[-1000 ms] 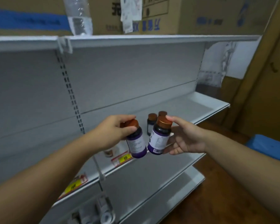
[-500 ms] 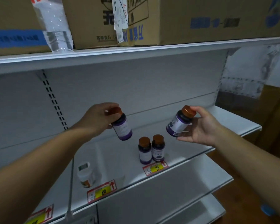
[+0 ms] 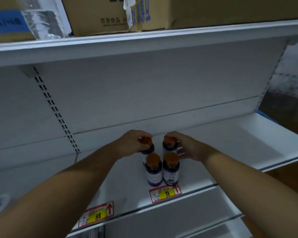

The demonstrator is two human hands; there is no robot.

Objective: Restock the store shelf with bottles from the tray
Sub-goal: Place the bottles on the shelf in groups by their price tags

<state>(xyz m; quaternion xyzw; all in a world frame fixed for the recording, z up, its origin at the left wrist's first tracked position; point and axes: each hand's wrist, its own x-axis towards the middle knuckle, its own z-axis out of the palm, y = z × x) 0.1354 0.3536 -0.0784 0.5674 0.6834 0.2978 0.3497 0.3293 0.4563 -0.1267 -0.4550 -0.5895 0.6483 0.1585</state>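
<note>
Two purple bottles with orange caps stand side by side at the front of the white shelf (image 3: 230, 143): the front left bottle (image 3: 154, 170) and the front right bottle (image 3: 170, 170). Directly behind them, my left hand (image 3: 132, 143) grips the cap of a third purple bottle (image 3: 147, 146), held upright at the shelf surface. My right hand (image 3: 187, 146) holds a fourth bottle (image 3: 169, 144) by cap and side, upright behind the front right one. The tray is out of view.
Price tags reading 98 (image 3: 165, 193) and 88 (image 3: 97, 214) sit on the shelf's front edge. Cardboard boxes (image 3: 100, 16) and a clear plastic bottle (image 3: 41, 19) rest on the upper shelf. A lower shelf (image 3: 205, 219) shows below.
Both hands have come down and inward from mid-air, bringing their bottles upright to the shelf right behind the two standing bottles. The view has moved closer to the shelf.
</note>
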